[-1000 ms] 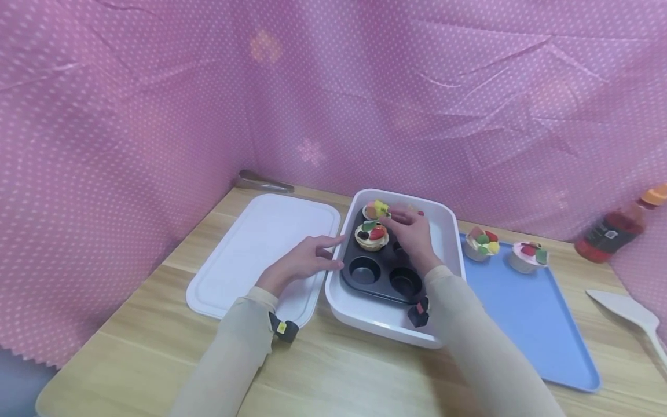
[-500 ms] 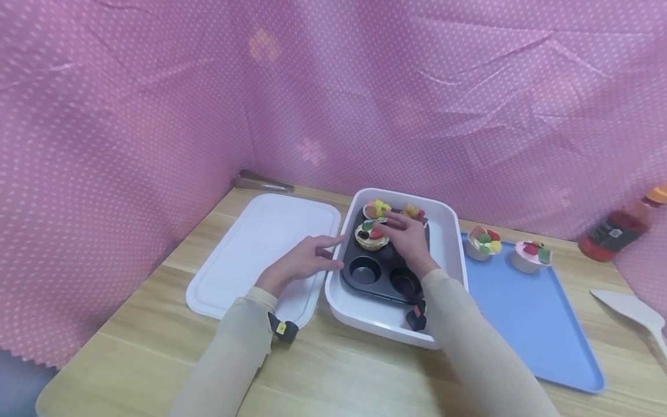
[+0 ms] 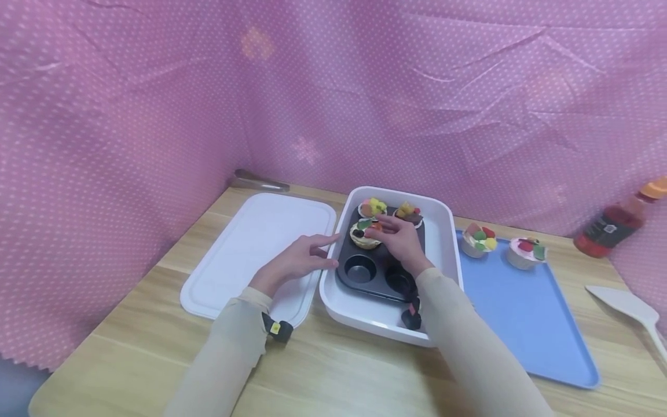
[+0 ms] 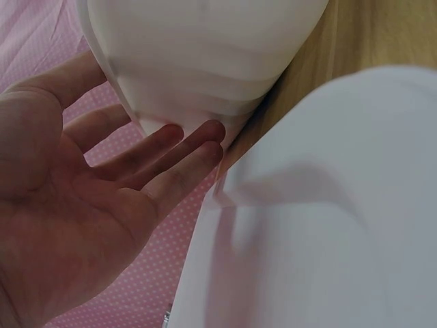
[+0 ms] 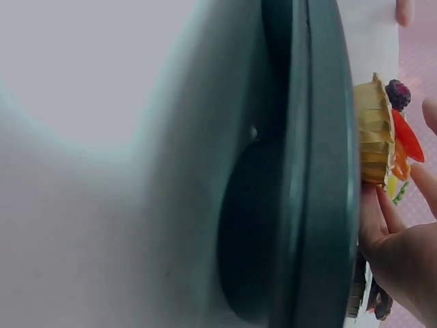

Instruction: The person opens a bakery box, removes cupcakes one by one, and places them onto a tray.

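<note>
My right hand [image 3: 398,240] is at the strawberry cupcake [image 3: 359,236], which sits in a left-hand cup of the dark muffin tin [image 3: 376,285]. In the right wrist view, a fingertip meets the cupcake's gold wrapper [image 5: 372,133], while other fingers spread near the fruit without closing round it. Behind stand two more cupcakes in the tin: one with yellow fruit [image 3: 373,206] and one with chocolate [image 3: 409,213]. The tin lies in a white basin [image 3: 383,327]. At the basin's left rim my left hand [image 3: 296,260] holds nothing, its fingers extended; the left wrist view shows fingertips beside the basin's wall [image 4: 184,75].
A white board [image 3: 239,255] lies left of the basin, with metal tongs [image 3: 260,182] behind it. To the right, a blue tray [image 3: 526,315] bears two cupcakes [image 3: 525,253]. Farther right are a red sauce bottle [image 3: 609,229] and a white spatula [image 3: 627,304].
My right hand has moved left and slightly forward from the chocolate cupcake to the strawberry cupcake, uncovering the chocolate one. The left hand has stayed by the rim. The view has shifted slightly.
</note>
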A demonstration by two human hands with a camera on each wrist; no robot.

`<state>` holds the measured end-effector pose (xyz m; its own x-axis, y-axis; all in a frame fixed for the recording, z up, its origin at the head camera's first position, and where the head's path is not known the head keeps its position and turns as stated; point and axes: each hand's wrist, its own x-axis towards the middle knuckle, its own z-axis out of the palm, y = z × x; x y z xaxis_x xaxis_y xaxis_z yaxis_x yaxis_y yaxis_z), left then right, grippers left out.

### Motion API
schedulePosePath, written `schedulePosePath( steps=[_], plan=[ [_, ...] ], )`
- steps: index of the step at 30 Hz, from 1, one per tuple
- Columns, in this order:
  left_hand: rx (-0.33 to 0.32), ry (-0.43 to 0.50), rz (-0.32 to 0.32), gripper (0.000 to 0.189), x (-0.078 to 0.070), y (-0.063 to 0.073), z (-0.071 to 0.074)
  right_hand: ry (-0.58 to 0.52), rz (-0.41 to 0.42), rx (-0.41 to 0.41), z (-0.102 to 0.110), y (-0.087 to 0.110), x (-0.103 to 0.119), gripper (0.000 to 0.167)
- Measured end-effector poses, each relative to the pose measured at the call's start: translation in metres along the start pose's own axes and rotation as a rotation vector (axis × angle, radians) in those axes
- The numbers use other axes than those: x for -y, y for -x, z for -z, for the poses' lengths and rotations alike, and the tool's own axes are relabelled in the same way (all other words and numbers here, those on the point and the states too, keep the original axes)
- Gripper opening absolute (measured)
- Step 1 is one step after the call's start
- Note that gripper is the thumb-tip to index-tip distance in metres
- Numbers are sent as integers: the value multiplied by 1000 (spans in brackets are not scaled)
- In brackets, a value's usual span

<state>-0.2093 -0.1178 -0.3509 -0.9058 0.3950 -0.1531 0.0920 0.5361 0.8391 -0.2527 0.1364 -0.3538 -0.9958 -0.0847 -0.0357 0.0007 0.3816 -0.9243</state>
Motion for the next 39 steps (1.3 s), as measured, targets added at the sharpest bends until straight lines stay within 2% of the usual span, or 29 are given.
schedulePosePath(
  steps=[11, 17, 31, 39],
  plan=[
    [-16, 0, -12, 69, 1, 5, 2, 78, 11, 34, -5, -1, -2, 62],
    [-14, 14, -12, 68, 1, 6, 2, 103, 27, 22, -7, -1, -2, 57],
    [-16, 11, 12, 68, 4, 4, -2, 127, -5, 19, -7, 1, -7, 58],
    [-15, 10, -29, 68, 0, 4, -2, 163, 15, 21, -4, 1, -5, 58]
  ],
)
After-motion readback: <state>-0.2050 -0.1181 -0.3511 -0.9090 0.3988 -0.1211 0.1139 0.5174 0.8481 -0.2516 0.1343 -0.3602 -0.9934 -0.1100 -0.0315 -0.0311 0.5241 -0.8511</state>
